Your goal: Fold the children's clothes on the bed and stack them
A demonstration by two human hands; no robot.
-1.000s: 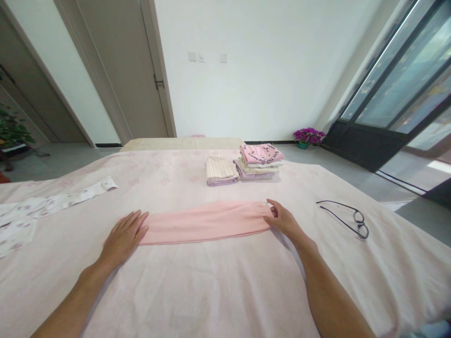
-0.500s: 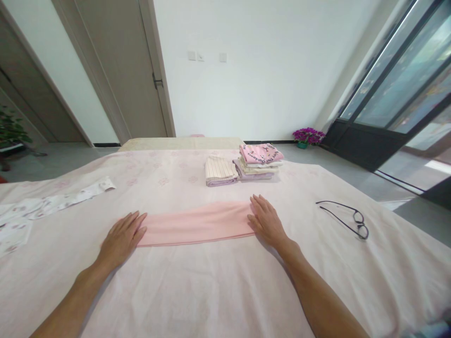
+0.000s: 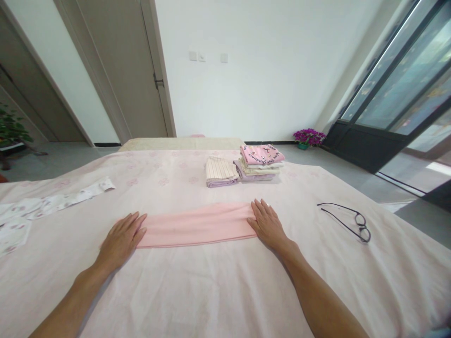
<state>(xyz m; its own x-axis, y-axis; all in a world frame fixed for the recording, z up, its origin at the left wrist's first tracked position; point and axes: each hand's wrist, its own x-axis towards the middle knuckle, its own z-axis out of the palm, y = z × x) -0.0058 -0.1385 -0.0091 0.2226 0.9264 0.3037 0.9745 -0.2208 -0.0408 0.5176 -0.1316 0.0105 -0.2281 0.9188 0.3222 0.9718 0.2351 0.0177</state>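
A pink garment [image 3: 197, 225], folded into a long flat strip, lies across the pale pink cloth [image 3: 183, 286] in front of me. My left hand [image 3: 121, 234] rests flat on the strip's left end, fingers stretched out. On its right end lies my right hand [image 3: 267, 223], also flat with the fingers extended. Both hands cover the ends of the strip, so its exact kind cannot be told. Beyond it stands a pile of folded clothes [image 3: 260, 166] with a pink printed piece on top. Touching that pile on the left is a striped folded garment [image 3: 221, 170].
Dark-framed eyeglasses [image 3: 359, 223] lie with temples unfolded to the right. A white patterned cloth [image 3: 52, 204] is spread at the left. Past the covered surface are a door [image 3: 123, 61], a pot of purple flowers [image 3: 308, 136] and a green plant [image 3: 12, 126].
My right hand's fingers have shifted very slightly at the right end of the strip. My left hand stays in place. The view has tilted a little.
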